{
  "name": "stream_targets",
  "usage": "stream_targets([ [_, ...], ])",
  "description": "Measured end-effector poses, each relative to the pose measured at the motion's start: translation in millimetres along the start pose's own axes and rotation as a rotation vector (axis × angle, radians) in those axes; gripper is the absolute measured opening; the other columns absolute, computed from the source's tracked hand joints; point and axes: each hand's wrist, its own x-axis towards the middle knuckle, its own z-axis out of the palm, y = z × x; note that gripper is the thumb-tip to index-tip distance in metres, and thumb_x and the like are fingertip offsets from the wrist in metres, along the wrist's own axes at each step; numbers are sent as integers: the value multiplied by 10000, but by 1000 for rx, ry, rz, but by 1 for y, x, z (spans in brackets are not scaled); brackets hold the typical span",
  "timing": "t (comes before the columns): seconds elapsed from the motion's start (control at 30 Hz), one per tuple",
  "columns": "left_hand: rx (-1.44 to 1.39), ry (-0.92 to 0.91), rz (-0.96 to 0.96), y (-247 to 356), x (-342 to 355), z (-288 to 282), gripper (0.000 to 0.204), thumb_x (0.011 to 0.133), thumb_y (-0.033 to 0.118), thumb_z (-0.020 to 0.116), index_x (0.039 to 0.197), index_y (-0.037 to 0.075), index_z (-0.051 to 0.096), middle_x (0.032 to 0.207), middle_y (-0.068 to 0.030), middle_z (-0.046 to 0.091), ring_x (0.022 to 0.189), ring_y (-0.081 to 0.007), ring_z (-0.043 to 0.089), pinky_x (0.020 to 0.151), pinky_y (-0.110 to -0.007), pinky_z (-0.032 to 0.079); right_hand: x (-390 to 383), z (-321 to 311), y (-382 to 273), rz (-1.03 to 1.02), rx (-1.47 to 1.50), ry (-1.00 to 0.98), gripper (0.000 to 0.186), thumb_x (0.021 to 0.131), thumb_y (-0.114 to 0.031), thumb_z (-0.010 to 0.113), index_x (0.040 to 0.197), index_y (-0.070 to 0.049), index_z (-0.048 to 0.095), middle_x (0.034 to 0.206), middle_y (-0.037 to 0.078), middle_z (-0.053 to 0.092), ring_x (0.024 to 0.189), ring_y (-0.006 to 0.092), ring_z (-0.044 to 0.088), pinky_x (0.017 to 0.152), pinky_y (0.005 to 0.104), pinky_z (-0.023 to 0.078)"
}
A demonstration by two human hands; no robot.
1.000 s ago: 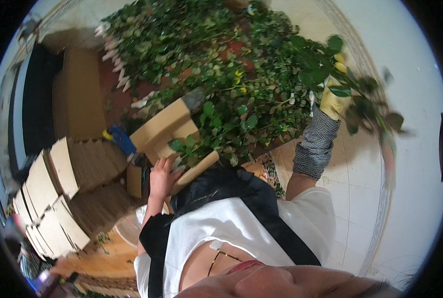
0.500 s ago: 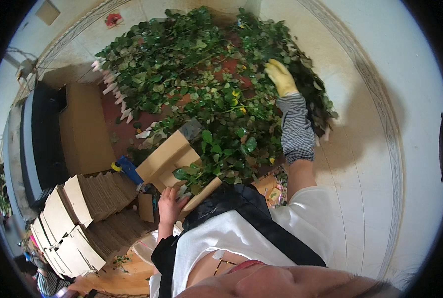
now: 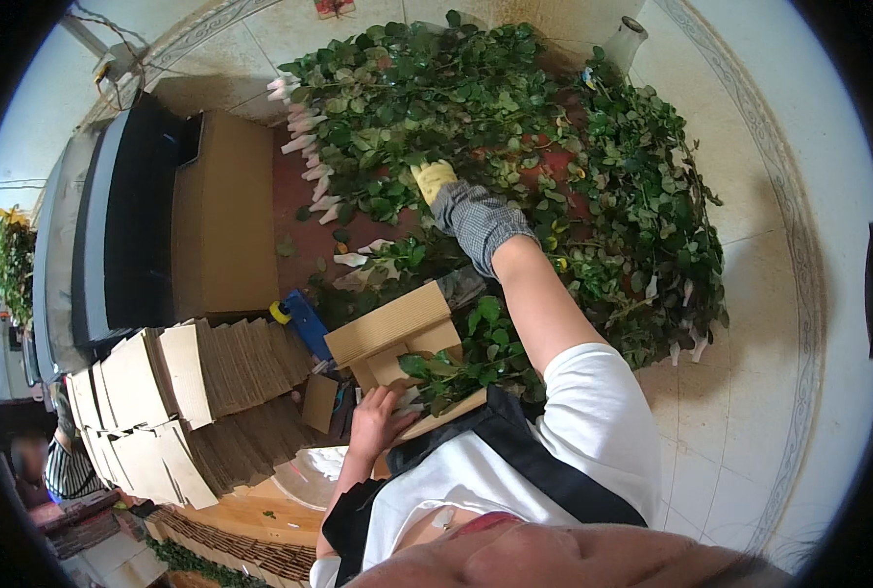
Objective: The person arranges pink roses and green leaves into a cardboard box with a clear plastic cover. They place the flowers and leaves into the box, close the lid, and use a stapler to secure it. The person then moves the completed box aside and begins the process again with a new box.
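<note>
My left hand [image 3: 373, 423], bare, is closed around the pale ends of a bunch of leafy stems [image 3: 485, 338] in the open cardboard box [image 3: 389, 325] against my front. Across the bench lies a broad heap of leafy cut stems [image 3: 388, 108], many with pale wraps [image 3: 299, 144] on their ends at the left. My right hand [image 3: 432, 181], in a yellow glove with a checked sleeve cover, reaches over the box into this heap. Its fingertips dip among the leaves, so I cannot tell whether they grip a stem.
Stacked flat cardboard pieces [image 3: 196, 392] stand at the lower left. A blue tape dispenser [image 3: 306, 323] lies beside the box. A large brown carton [image 3: 223, 211] stands farther left. Tiled wall [image 3: 721, 461] bounds the right. Another person in a striped sleeve [image 3: 72, 470] is at the far left.
My right hand has moved left from the right side of the heap to its middle left. My left hand stays at the box. The whole view has shifted.
</note>
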Motion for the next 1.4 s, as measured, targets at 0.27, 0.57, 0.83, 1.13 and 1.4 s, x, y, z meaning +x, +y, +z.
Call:
stream_targets([
  [0.27,-2,22,-41,-10,-18,4,433,686,217,833,1035,52,637,911,-133,604,867,-344,620,742,-426,525,-79,-88,-31,-126,-100,452,283,922,-115,514,1162,-82,659,892,161,697,812,304,683,719,414,555],
  [0.57,-15,67,-34,-8,-19,4,433,696,221,823,1055,60,641,938,-121,615,902,-337,618,773,-423,520,-173,-187,26,-264,395,263,335,905,-89,641,1240,-75,643,1222,145,659,1136,311,607,1004,421,491],
  [0.83,15,37,-28,-9,-13,8,441,688,215,834,1045,44,638,913,-129,605,866,-343,611,751,-436,517,-123,-110,-4,-150,258,287,524,884,-194,629,1374,-41,521,1407,150,544,1257,334,542,1050,402,461],
  [1.13,-24,20,-74,-3,-12,2,466,695,183,844,1097,38,657,923,-147,611,866,-360,616,740,-431,523,-14,-2,-40,-191,-80,291,311,880,-106,551,1172,-64,650,1086,163,667,1032,331,636,919,422,498],
  [1.4,-15,7,-79,-4,-15,2,468,704,179,832,1110,44,640,930,-138,609,866,-350,610,742,-425,519,-104,-120,-35,-534,139,485,175,846,-36,591,925,-104,732,757,129,665,718,295,633,691,422,513],
])
